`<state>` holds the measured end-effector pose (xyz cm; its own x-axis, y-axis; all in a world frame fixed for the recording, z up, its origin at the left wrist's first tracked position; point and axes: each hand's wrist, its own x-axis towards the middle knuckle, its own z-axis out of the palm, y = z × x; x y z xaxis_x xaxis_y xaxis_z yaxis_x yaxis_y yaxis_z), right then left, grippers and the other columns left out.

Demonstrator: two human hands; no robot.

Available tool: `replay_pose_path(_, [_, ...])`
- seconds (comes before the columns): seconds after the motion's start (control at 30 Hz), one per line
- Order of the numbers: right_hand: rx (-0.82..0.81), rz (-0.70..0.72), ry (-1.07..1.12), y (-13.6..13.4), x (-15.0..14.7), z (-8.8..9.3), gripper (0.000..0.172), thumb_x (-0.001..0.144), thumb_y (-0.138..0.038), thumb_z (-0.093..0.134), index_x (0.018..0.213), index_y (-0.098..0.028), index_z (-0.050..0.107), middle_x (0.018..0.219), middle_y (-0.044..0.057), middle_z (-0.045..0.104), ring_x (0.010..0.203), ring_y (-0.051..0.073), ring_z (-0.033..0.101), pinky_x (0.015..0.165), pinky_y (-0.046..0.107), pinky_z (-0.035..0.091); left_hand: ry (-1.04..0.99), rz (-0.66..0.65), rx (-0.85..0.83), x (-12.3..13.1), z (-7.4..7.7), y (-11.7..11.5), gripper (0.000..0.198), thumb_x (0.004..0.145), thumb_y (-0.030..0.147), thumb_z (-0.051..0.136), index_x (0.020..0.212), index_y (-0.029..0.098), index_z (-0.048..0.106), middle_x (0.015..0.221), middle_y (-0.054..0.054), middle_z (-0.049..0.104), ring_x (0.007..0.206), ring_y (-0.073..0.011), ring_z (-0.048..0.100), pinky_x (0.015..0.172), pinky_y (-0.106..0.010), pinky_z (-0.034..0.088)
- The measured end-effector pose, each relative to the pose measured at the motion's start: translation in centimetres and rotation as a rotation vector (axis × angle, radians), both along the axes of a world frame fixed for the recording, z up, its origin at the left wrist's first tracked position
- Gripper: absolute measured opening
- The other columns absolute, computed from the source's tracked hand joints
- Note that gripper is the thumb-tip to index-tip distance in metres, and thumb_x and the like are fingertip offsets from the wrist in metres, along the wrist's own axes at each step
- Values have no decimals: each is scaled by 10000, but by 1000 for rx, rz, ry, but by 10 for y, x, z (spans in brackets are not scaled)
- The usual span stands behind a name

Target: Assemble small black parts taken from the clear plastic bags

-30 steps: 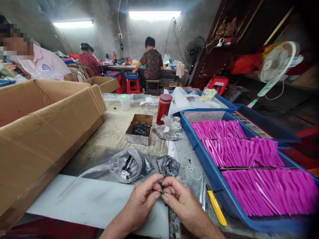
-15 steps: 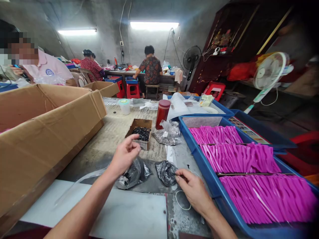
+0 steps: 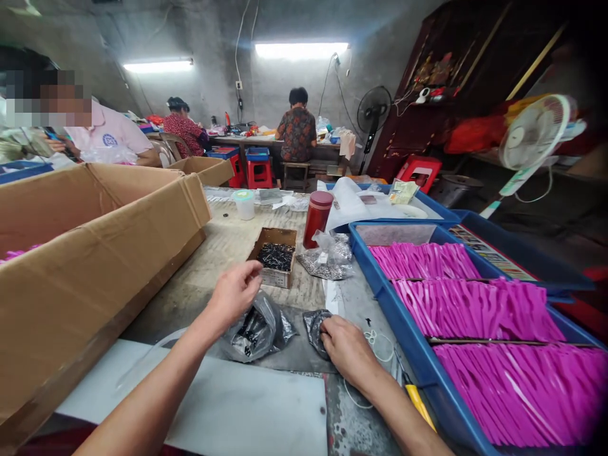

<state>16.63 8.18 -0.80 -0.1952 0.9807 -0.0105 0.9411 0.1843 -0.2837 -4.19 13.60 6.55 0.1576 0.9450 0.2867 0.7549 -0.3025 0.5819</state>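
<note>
My left hand [image 3: 236, 294] is raised just in front of a small cardboard box [image 3: 276, 278] of thin black pieces. Its fingers are drawn together; whether something small is between them I cannot make out. Below that hand lies an open grey plastic bag [image 3: 273, 332] with black and white bits inside. My right hand [image 3: 350, 349] dips its fingers into a smaller dark plastic bag [image 3: 312, 326], and the fingertips are hidden there. A pale looped cord [image 3: 380, 345] and a yellow-handled tool [image 3: 420, 405] lie beside my right wrist.
A blue crate [image 3: 394, 304] of pink plastic pieces [image 3: 479, 310] stands on the right. On the left is a big cardboard carton [image 3: 104, 253]. A red canister [image 3: 318, 218] and a clear bag of small metal parts [image 3: 327, 259] sit farther back. Several people work beyond.
My right hand has pushed its fingers farther into the small dark bag. My left hand's fingers, spread before, have closed together. The view has shifted slightly left.
</note>
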Motion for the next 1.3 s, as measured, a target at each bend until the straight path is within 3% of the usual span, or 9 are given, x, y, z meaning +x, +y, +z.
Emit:
replay_pose_path(0.13, [-6, 6, -56, 0, -1, 0, 181, 753, -124, 394, 718, -182, 562, 767, 57, 611, 755, 191, 545, 627, 279, 292, 92, 5, -12, -18, -13, -37, 158, 749, 197, 429, 746, 173, 585, 676, 7, 609, 613, -124, 549, 584, -201, 385])
replay_pose_path(0.23, [-6, 14, -92, 0, -3, 1, 200, 755, -96, 375, 707, -173, 554, 757, 70, 611, 742, 205, 545, 611, 295, 270, 108, 11, 20, -28, -27, -52, 167, 775, 198, 406, 750, 171, 568, 707, -11, 605, 645, -128, 551, 607, -199, 390])
replay_pose_path(0.4, [-9, 31, -133, -2, -4, 1, 204, 756, -83, 368, 709, -167, 548, 763, 80, 612, 743, 217, 544, 605, 302, 257, 324, -122, -130, -25, -35, -54, 218, 771, 147, 371, 729, 172, 584, 689, -33, 583, 676, -156, 536, 611, -224, 385])
replay_pose_path(0.57, [-23, 35, -142, -5, -3, 4, 207, 766, -91, 357, 721, -167, 544, 768, 76, 611, 750, 207, 547, 613, 292, 267, 439, -137, -224, -11, -37, -46, 200, 683, 87, 408, 631, 170, 582, 695, -56, 588, 697, -203, 535, 600, -268, 366])
replay_pose_path(0.77, [-31, 11, -77, -9, 1, 5, 183, 762, -112, 365, 733, -170, 535, 771, 73, 614, 759, 201, 549, 639, 286, 289, 377, -150, -247, -8, -49, -40, 177, 655, 77, 408, 624, 182, 547, 700, -37, 578, 660, -185, 530, 583, -257, 352])
replay_pose_path(0.9, [18, 9, -9, -12, 5, -1, 179, 754, -120, 352, 704, -177, 514, 730, 62, 610, 712, 188, 547, 625, 283, 302, 309, -155, -235, -10, -48, -43, 186, 714, 106, 368, 635, 181, 519, 705, -30, 557, 662, -170, 511, 589, -246, 348])
replay_pose_path(1.1, [151, 8, 136, -14, 6, -4, 180, 713, -130, 346, 606, -192, 477, 557, 15, 552, 562, 162, 512, 559, 266, 327, 225, -101, -242, -15, -45, -48, 191, 768, 161, 312, 652, 188, 462, 554, 34, 450, 536, -125, 442, 512, -206, 327])
replay_pose_path(1.3, [195, -70, 296, -16, 5, 1, 152, 652, -145, 375, 537, -210, 450, 463, -30, 472, 464, 128, 451, 476, 223, 331, -148, -12, -287, -18, -51, -51, 154, 734, 236, 405, 607, 179, 470, 504, 59, 414, 487, -102, 411, 481, -191, 317])
